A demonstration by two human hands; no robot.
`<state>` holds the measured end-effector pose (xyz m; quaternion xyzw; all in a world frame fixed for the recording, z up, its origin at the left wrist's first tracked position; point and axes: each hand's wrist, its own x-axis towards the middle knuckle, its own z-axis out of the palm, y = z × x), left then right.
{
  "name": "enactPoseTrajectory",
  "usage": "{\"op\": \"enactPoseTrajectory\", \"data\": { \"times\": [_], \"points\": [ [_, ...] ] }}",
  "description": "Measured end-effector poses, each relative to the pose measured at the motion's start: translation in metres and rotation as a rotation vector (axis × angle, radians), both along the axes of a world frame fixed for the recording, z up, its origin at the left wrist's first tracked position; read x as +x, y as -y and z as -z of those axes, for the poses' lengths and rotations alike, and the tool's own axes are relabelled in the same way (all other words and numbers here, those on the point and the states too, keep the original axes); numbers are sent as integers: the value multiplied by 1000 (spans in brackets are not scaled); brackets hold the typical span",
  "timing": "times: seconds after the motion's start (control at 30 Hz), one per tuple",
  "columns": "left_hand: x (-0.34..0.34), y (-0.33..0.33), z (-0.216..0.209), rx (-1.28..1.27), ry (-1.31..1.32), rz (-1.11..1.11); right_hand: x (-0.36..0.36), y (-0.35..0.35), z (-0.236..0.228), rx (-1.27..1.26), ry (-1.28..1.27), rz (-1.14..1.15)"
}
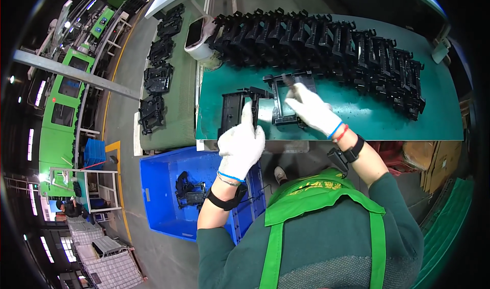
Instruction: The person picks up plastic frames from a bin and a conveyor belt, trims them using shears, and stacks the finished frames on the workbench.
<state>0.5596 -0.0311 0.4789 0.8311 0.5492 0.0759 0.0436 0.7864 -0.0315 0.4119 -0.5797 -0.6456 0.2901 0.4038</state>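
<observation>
My left hand [241, 145], in a white glove, is closed at the near right edge of a black plastic frame [233, 110] on the green tabletop [367, 118]. Its index finger lies stretched along the frame's right side; the other fingers are mostly hidden. To the right is a second open, rectangular black frame [277, 102], close to the first; I cannot tell whether they are joined. Over its right part my gloved right hand [310, 107] is closed around a small, dark, slender tool [289, 80], blurred and pointing away from me.
Tightly ranked black frames [298, 36] curve across the table's back and right. A white round holder [200, 48] carries a phone [194, 32]. More black parts [157, 78] line a green conveyor belt [178, 105] at left. Below stands a blue bin [166, 215] with black parts inside.
</observation>
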Motion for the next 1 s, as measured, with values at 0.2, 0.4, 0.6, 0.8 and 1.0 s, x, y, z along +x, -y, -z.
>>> {"op": "enactPoseTrajectory", "data": {
  "times": [0.2,0.4,0.6,0.8,1.0],
  "points": [
    [-21,-25,29,297,-92,257,-13,22,-4,-429,-404,49],
    [-30,-39,25,314,-207,384,-40,34,0,-703,-821,-85],
    [-47,-51,5,350,320,100,-40,39,-19,-540,-534,20],
    [-79,-40,28,-320,1642,-270,-46,36,-18,-109,-195,127],
    [-73,-32,52,-350,1852,-304,-46,27,-21,119,211,129]
  ]
}}
